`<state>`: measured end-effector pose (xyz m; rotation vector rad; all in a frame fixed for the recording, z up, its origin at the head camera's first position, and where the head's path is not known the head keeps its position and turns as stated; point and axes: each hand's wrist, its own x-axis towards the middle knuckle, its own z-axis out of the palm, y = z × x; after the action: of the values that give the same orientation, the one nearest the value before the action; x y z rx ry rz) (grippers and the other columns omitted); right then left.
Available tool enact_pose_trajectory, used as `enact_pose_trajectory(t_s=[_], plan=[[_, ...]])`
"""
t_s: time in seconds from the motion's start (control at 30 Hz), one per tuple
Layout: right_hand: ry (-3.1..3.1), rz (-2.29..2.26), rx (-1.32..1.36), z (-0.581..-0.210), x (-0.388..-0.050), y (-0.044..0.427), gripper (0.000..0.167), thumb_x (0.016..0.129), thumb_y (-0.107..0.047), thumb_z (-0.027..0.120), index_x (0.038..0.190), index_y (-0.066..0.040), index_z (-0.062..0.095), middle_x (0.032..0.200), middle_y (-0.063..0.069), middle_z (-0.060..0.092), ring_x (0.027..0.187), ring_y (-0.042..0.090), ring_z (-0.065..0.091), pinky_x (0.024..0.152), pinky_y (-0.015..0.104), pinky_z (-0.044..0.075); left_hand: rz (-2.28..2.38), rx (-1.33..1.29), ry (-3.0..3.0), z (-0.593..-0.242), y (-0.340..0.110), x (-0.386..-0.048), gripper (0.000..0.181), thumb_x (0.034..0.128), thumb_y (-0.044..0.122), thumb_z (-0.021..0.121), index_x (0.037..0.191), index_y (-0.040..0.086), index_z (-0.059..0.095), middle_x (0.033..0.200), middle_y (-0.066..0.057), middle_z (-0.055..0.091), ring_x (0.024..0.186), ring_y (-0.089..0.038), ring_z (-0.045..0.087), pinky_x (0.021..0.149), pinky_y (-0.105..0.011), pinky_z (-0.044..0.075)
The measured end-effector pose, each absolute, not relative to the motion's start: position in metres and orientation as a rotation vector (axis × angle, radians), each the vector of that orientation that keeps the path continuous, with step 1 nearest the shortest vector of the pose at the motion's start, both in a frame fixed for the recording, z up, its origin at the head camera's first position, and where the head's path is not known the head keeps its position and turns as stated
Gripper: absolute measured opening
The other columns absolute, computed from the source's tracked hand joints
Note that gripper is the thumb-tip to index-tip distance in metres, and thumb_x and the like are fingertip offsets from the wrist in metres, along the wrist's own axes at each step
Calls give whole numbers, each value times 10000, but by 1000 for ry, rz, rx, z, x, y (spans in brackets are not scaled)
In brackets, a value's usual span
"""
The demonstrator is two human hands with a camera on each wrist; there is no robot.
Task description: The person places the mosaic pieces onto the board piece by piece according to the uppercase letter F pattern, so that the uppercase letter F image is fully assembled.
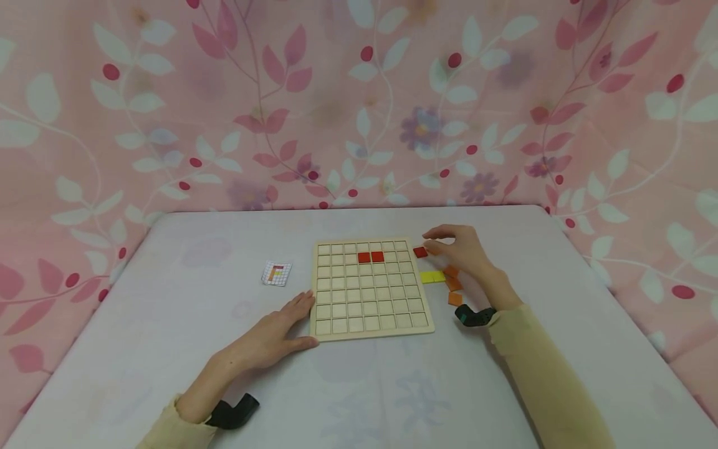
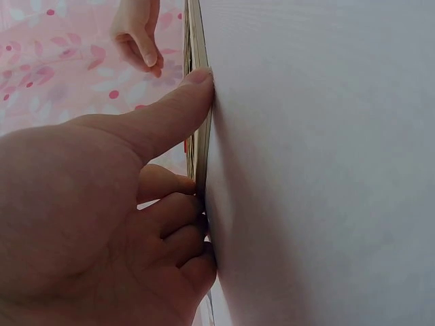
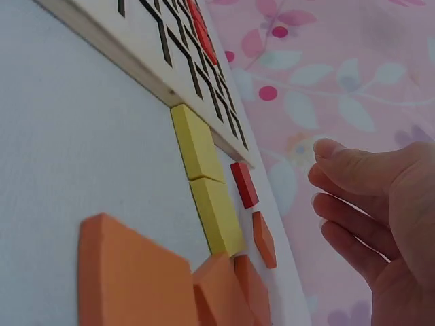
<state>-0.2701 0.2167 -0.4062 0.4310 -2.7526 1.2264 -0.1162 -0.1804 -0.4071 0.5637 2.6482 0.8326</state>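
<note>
A wooden grid board point(image 1: 370, 293) lies flat on the table. Two red square tiles point(image 1: 371, 257) sit side by side in cells of its upper part. My left hand point(image 1: 263, 340) rests at the board's left side, its fingers and thumb touching the edge. Over the table, right of the board's far corner, my right hand point(image 1: 462, 249) hovers with fingers loosely bent and nothing visible in them. Close to its fingertips lies a loose red tile point(image 3: 245, 185), apart from the hand in the right wrist view. Two yellow tiles point(image 1: 432, 277) adjoin the board's right edge, with several orange tiles point(image 1: 455, 299) beside them.
Left of the board lies a small paper card point(image 1: 277, 273) printed with a grid and a coloured pattern. A dark device is strapped on each wrist. Behind the white-covered table point(image 1: 359, 386) hangs a pink floral curtain point(image 1: 336, 112).
</note>
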Motion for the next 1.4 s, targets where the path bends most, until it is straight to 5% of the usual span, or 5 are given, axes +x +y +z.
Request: enact_pose_trajectory(t_s=[0.7, 1.4], plan=[[-2836, 1148, 449, -424, -273, 219, 224, 899, -126, 756, 1120, -87, 752, 1122, 97, 732, 1154, 297, 592, 1055, 507, 438, 830, 554, 2654, -411, -181, -116, 838, 937, 426, 679, 1575, 56, 282, 1665, -77, 206, 1542, -308, 155, 1150, -667, 211], [-2854, 1050, 494, -429, -274, 219, 234, 865, -167, 796, 1087, -97, 769, 1162, 118, 712, 1180, 322, 580, 1058, 529, 423, 823, 569, 2655, -410, -181, -116, 838, 939, 415, 680, 1572, 41, 278, 1665, -86, 200, 1542, -313, 150, 1158, -650, 217]])
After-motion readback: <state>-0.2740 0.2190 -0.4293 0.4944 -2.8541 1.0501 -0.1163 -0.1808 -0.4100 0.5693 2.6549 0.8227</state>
